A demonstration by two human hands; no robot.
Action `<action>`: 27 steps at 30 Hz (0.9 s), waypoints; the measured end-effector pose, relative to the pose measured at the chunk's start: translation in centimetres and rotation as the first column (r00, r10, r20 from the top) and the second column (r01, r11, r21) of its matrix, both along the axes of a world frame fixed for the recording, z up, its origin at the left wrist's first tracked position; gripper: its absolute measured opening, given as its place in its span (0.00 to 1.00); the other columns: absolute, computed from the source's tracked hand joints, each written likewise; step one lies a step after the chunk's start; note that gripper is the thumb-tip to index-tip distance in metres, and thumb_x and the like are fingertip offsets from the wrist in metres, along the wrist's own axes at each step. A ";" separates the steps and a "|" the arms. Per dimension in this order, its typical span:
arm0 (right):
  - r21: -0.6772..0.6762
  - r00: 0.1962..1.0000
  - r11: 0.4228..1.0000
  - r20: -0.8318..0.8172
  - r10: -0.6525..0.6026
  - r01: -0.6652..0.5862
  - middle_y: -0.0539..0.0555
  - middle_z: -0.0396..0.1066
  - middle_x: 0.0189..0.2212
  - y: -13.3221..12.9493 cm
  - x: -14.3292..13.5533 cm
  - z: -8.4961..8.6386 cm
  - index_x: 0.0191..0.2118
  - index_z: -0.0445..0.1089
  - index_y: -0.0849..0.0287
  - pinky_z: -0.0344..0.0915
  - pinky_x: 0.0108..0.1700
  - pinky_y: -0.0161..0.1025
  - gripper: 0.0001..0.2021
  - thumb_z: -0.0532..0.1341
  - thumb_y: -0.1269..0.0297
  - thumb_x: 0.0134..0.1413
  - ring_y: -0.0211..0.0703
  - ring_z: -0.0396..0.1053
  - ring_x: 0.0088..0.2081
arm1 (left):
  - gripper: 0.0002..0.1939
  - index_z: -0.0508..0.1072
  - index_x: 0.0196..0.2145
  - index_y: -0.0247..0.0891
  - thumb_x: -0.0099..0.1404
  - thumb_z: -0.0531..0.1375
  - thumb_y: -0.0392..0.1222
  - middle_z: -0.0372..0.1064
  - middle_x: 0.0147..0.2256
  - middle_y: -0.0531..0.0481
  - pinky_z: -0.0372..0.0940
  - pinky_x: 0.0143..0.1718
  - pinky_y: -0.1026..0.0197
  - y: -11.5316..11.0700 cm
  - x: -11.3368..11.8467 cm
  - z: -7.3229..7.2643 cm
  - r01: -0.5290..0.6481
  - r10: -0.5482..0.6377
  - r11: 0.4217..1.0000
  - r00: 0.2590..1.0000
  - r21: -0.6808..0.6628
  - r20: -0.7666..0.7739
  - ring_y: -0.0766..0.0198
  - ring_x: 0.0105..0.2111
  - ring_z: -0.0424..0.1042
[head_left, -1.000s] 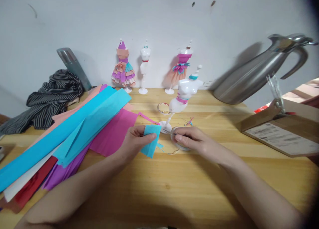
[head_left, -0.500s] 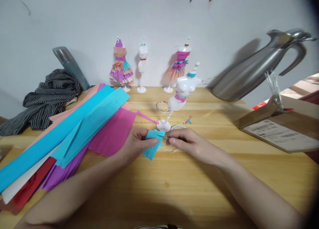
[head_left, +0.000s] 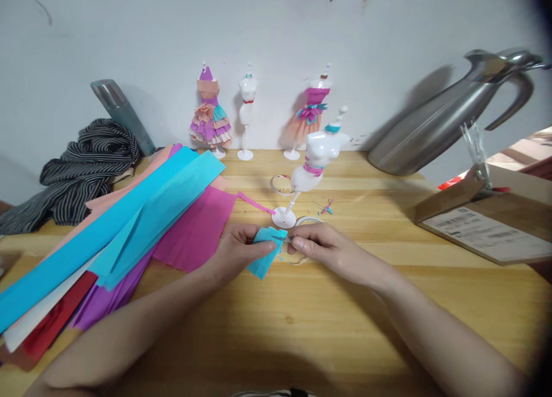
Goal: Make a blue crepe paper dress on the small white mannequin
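Your left hand [head_left: 235, 251] pinches the blue paper [head_left: 260, 267] while your right hand [head_left: 326, 248] grips small scissors [head_left: 285, 239] at its edge.

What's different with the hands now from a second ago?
The right hand moved left, bringing its thin metal tool to the small blue paper, where a slit now shows near the top edge. Nothing new was grabbed or let go: the left hand kept its grip on the paper. The nearest mannequin stayed put.

Matt paper [head_left: 261, 266], glossy plastic mannequin [head_left: 319, 147]
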State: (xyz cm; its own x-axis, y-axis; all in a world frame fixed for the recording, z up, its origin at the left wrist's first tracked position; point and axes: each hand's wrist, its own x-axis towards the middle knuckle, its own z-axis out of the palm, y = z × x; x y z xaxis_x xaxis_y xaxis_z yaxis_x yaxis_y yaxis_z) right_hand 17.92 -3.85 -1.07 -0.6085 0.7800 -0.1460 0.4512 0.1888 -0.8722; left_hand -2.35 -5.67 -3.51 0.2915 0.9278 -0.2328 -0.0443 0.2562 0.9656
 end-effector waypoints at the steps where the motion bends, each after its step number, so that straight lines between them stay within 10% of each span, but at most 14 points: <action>1: 0.000 1.000 1.000 0.003 0.000 0.000 0.48 0.56 0.21 0.0 0.0 0.0 0.25 0.63 0.59 0.52 0.28 0.36 0.28 0.50 0.35 0.53 0.37 0.53 0.25 | 0.15 0.74 0.21 0.33 0.45 0.68 0.49 0.59 0.17 0.56 0.52 0.21 0.66 0.0 0.0 0.0 -0.001 0.001 1.000 1.000 -0.001 0.001 0.72 0.20 0.56; 27: 0.003 1.000 1.000 -0.006 -0.010 0.010 0.48 0.57 0.21 0.1 0.3 -0.2 0.24 0.64 0.59 0.51 0.29 0.36 0.28 0.51 0.36 0.54 0.38 0.55 0.26 | 0.14 0.73 0.21 0.31 0.46 0.67 0.47 0.60 0.18 0.55 0.53 0.21 0.67 0.1 0.0 0.1 -0.007 0.007 1.000 1.000 0.021 0.014 0.73 0.19 0.56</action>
State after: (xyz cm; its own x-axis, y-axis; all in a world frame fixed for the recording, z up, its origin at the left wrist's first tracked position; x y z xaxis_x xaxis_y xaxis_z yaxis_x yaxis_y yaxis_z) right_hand 18.19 -3.74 -1.31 -0.6016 0.7865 -0.1395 0.4477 0.1873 -0.8743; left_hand -2.32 -5.60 -3.41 0.2879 0.9345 -0.2095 -0.0591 0.2357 0.9700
